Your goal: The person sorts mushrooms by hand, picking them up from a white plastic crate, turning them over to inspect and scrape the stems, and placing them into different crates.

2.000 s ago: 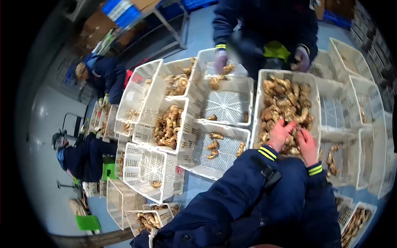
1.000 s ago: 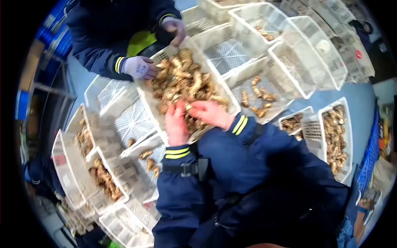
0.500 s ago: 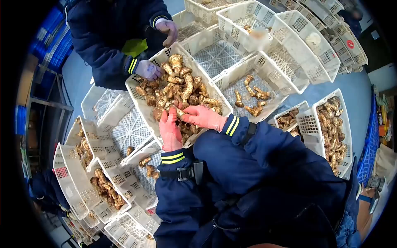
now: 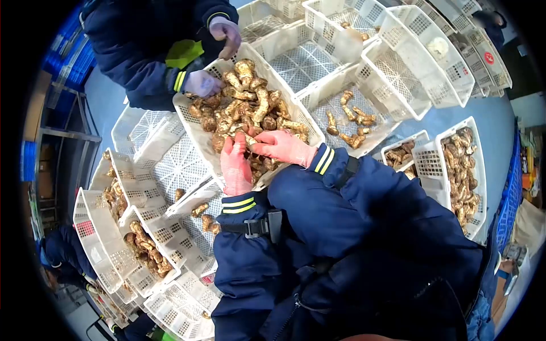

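A white perforated crate [image 4: 310,129] full of brown and cream mushrooms [image 4: 263,105] stands in front of me. Over its near end, my left hand [image 4: 236,165], in a pink glove, and my right hand [image 4: 284,148], gloved alike, come together around one mushroom [image 4: 248,138]. The fingers of both hands are closed on it. At the far left side of the same crate, a co-worker's gloved hand [image 4: 203,84] touches the mushrooms, and the co-worker's other hand [image 4: 225,35] hangs above the crate's far rim.
A crate [image 4: 392,122] with several loose mushrooms adjoins on the right. Farther right stands a full crate [image 4: 482,187]. Crates at left [image 4: 139,187] and lower left [image 4: 102,250] hold some mushrooms. Another person [image 4: 65,253] is at the far left edge.
The view has shifted slightly, so the crates appear a little higher. My hands keep hold of the mushroom. The co-worker's hands have barely moved.
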A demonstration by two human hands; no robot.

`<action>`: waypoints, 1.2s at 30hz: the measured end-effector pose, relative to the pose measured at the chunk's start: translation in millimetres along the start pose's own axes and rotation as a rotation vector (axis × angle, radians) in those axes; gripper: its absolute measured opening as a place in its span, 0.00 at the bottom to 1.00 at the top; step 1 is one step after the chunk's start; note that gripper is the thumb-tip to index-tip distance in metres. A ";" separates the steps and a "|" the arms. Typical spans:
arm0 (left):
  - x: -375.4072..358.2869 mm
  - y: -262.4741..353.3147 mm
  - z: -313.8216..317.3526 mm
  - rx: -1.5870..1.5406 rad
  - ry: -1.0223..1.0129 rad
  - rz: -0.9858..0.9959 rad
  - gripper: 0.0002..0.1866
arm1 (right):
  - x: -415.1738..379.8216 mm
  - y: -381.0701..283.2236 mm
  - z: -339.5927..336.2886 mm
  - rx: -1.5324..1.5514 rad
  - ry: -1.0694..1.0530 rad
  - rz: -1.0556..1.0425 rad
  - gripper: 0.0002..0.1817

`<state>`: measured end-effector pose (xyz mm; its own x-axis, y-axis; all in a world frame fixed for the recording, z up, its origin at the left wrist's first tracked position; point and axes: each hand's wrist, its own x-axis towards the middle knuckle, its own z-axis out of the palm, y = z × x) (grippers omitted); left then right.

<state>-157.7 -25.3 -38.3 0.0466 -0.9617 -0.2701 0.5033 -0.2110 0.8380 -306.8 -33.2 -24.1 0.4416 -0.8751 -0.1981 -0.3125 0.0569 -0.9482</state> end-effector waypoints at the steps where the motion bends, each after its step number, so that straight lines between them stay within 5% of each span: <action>1: -0.2 2.2 0.8 -0.013 -0.039 0.012 0.16 | -2.2 1.9 0.3 0.107 -0.006 -0.006 0.22; 26: -1.2 3.3 3.0 -0.093 -0.025 -0.003 0.19 | -3.2 -1.7 -0.9 0.226 -0.010 0.096 0.19; 29: 1.5 0.6 1.3 -0.080 -0.087 -0.031 0.20 | 1.0 6.4 2.5 0.267 0.119 0.087 0.17; 30: 4.0 -4.6 1.2 -0.076 0.015 -0.031 0.19 | 0.9 6.2 4.1 0.102 0.316 0.012 0.16; 33: 4.2 -3.8 0.6 0.053 -0.052 0.011 0.16 | 0.1 -4.3 -1.6 0.104 0.351 0.059 0.19; 36: 4.1 -1.3 -0.9 0.186 -0.044 -0.009 0.17 | 12.6 28.7 7.0 0.047 0.480 -0.234 0.19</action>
<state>-157.4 -28.8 -40.9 0.0027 -0.9655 -0.2604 0.3351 -0.2445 0.9099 -304.4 -39.2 -55.6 0.0568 -0.9878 0.1450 -0.2087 -0.1538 -0.9658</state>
